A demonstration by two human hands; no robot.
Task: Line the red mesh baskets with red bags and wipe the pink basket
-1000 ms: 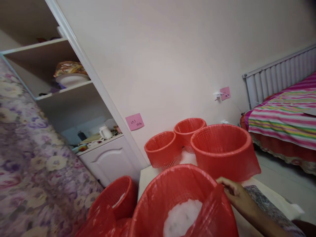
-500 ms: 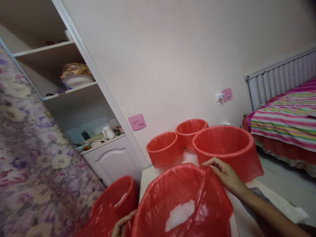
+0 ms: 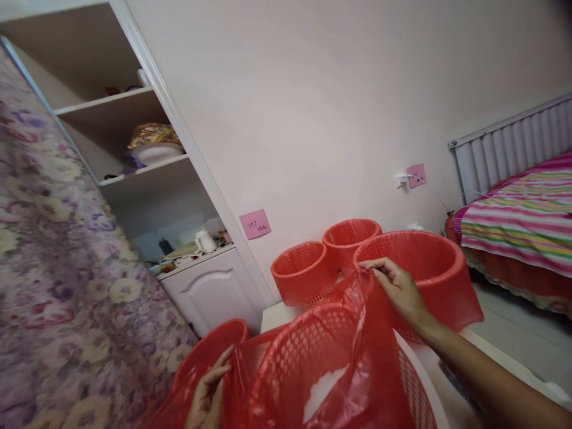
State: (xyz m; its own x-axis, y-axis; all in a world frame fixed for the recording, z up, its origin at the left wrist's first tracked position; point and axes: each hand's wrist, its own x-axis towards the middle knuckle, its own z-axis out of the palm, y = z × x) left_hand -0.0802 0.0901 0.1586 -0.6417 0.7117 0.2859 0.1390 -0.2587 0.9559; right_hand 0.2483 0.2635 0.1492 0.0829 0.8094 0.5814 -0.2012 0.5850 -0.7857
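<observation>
A red perforated plastic basket (image 3: 410,381) stands close in front of me, with a thin red plastic bag (image 3: 379,351) over its rim and inside it. My right hand (image 3: 397,292) pinches the far edge of the bag, pulled up above the rim. On the near left, my left hand (image 3: 208,387) has its fingers closed on the bag's left edge, which stretches away from the basket. Something white (image 3: 322,393) shows through the bag at the bottom; I cannot tell what it is. The basket's near side is out of frame.
Behind stand more red baskets: a large one (image 3: 447,298), a smaller left one (image 3: 304,289) and one against the wall (image 3: 353,232). Another red basket (image 3: 214,339) is lower left. Flowered curtain (image 3: 67,268) hangs left, beside shelves (image 3: 143,176). A bed (image 3: 527,220) is right.
Both hands have raised the bag's edges off the rim, so the basket's holes and right side now show. My left hand has come further into view; the view has shifted slightly left.
</observation>
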